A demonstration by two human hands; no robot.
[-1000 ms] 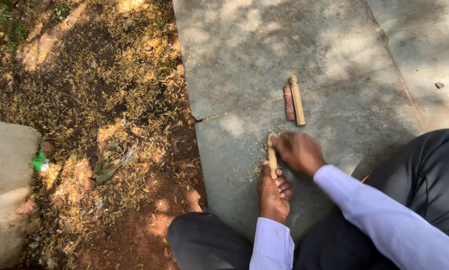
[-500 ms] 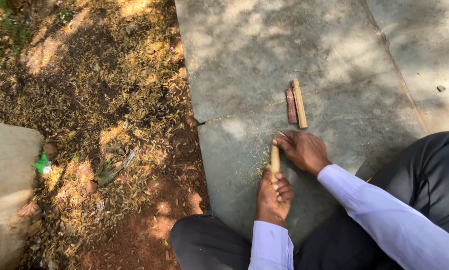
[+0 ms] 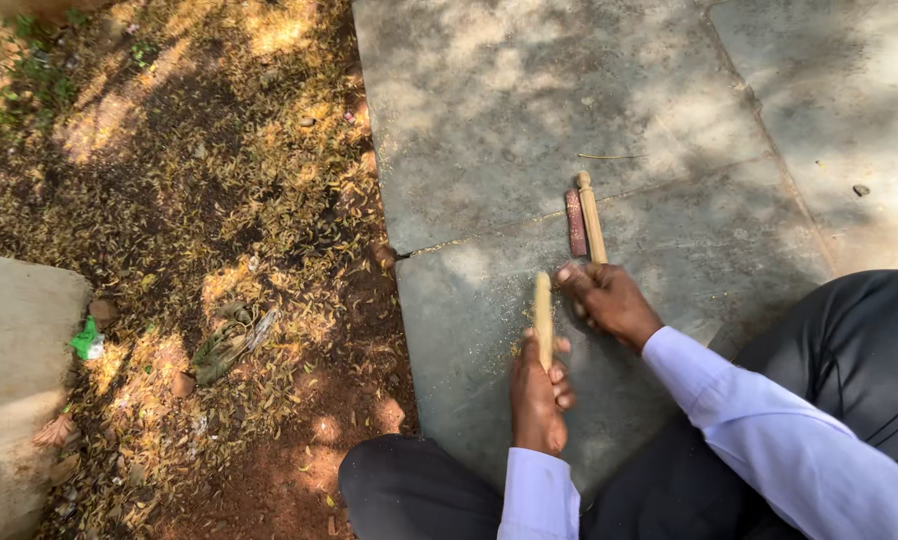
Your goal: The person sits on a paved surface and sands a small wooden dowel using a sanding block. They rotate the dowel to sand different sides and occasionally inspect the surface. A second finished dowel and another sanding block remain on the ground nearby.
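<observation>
Two hands work low on a grey stone slab, seen from above. The left hand is closed around a pale wooden stick, gripping its near end so the rest points toward twelve o'clock, lying on or just above the stone. The right hand sits at about two o'clock from the left one, its fingers curled loosely down toward the slab just beside the stick's far end; whether it pinches anything I cannot tell. Both wrists come out of light lilac sleeves, with dark trousers at four o'clock and a bent knee at six.

Fine yellowish shavings dust the slab around the stick. At twelve o'clock from the right hand lie two more pieces side by side, touching: a turned wooden spindle with a small knob at its far end, and a shorter reddish-brown block on its nine o'clock side.

Toward nine o'clock the slab ends at bare reddish earth covered with dry leaf litter. A concrete block stands at the far edge there, with a scrap of green wrapper beside it.
</observation>
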